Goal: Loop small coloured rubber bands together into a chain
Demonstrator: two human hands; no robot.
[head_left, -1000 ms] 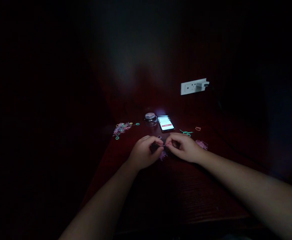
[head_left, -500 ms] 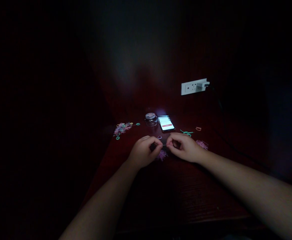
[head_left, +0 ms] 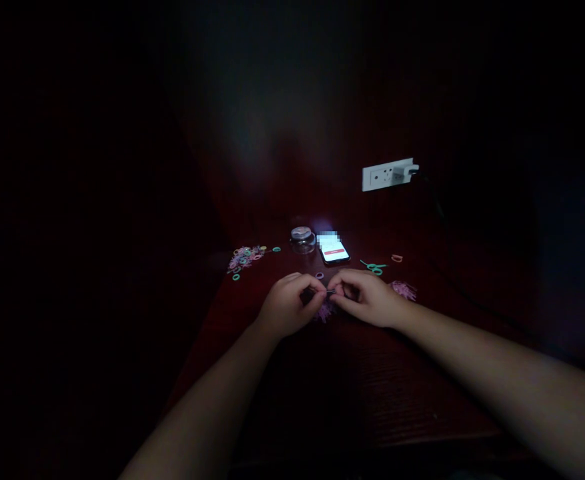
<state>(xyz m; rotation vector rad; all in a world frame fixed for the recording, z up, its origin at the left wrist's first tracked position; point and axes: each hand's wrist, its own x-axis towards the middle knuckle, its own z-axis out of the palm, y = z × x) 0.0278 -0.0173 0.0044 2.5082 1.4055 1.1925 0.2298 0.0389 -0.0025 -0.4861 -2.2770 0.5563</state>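
My left hand (head_left: 292, 301) pinches one end of a small thin strand (head_left: 331, 291) between thumb and fingertips. From the other side, my right hand (head_left: 365, 297) pinches at the same strand, its thumb and index finger close to the left fingertips. What kind of strand it is, I cannot make out in the dim light. Below the fingertips lies a small heap of purple-pink thin strips (head_left: 323, 313), partly hidden by the hands. A single purple ring (head_left: 319, 275) rests just beyond the fingers. More pink strips (head_left: 403, 290) lie beside my right wrist.
On the dark red table (head_left: 292, 393), a pile of coloured rings and strips (head_left: 246, 259) sits at the left. Behind the hands stand a clear lidded jar (head_left: 302, 240) and a lit phone (head_left: 334, 248). Green looped pieces (head_left: 373, 267) and an orange piece (head_left: 397, 258) lie right, below a wall socket (head_left: 389, 175).
My right hand has shifted slightly left, bringing its fingertips nearer to the left ones. The strand between them now looks shorter and darker. My left hand has hardly moved.
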